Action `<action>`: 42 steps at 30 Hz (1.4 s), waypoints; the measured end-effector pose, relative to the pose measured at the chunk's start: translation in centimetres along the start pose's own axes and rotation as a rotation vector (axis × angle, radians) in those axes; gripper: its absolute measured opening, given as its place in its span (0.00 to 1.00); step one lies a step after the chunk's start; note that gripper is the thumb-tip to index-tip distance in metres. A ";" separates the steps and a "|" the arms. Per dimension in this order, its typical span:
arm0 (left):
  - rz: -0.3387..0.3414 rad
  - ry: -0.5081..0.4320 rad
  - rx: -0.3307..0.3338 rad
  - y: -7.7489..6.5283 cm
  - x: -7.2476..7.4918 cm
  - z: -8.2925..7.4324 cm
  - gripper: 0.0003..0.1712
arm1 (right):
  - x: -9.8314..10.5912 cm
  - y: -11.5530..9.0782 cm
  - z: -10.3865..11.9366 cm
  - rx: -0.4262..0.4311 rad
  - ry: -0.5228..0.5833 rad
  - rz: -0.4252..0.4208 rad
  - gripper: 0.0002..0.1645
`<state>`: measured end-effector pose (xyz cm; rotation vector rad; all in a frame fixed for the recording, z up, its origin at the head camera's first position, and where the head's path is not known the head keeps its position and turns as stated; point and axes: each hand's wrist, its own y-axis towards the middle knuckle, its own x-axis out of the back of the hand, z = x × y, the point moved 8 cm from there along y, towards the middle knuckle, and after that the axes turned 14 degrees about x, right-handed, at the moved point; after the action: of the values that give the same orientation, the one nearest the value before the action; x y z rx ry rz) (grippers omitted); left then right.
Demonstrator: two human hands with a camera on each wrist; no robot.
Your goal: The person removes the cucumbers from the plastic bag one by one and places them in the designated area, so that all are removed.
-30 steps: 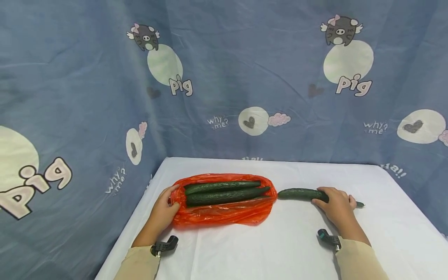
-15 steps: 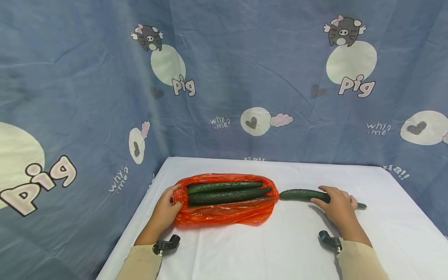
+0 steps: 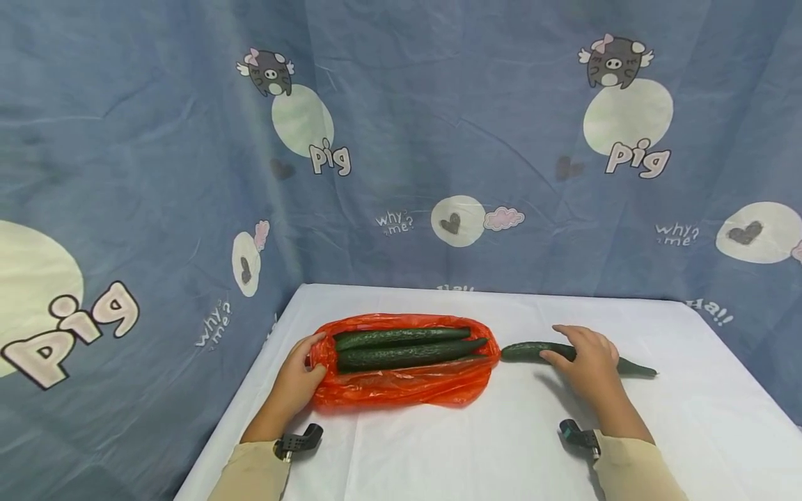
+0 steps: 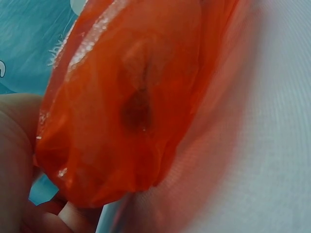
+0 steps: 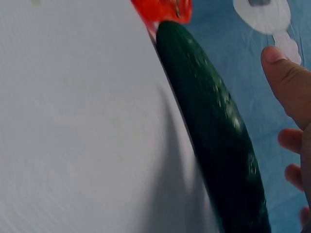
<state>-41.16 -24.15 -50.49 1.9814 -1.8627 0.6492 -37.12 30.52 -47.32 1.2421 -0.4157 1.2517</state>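
A thin red plastic bag (image 3: 401, 391) lies on its side with dark green cucumbers (image 3: 407, 355) partly inside, showing through its opening. My left hand (image 3: 294, 379) holds the bag's left end between thumb and fingers; in the left wrist view the bunched red plastic hides most of the fingers. To the right of the bag, a single cucumber (image 3: 526, 351) lies on the table, its left end right at the bag's edge. Above this cucumber hovers my right hand (image 3: 585, 365), thumb and fingers spread. The right wrist view shows a gap between the cucumber and the fingers.
A white cloth covers the table (image 3: 476, 459). Behind it and along the left side hangs a blue curtain (image 3: 388, 139) printed with pigs and words. Each wrist carries a small black camera mount (image 3: 301, 440).
My right hand has let go of the single cucumber, rising and shifting slightly left along it. More of the cucumber's right end now shows. The left hand and bag stay in place.
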 end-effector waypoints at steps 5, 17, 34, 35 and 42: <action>-0.008 0.004 -0.009 0.1 0.0 -0.1 0.38 | -0.8 0.7 1.4 0.040 0.054 0.041 0.39; -0.025 0.003 -0.008 -0.3 0.4 0.1 0.37 | -3.2 3.1 5.9 0.145 0.148 0.104 0.40; -0.007 -0.020 -0.025 0.0 0.0 -0.6 0.37 | -7.0 4.8 13.0 0.254 0.150 0.206 0.40; -0.007 -0.022 -0.027 0.0 0.1 -0.6 0.37 | -7.1 4.9 13.4 0.255 0.151 0.204 0.40; -0.004 -0.020 -0.014 -0.2 -0.2 0.0 0.37 | -7.9 5.2 15.9 0.269 0.143 0.216 0.42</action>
<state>-40.95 -23.92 -50.58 1.9891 -1.8686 0.6157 -38.56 12.14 -45.63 1.3478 -0.2882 1.6114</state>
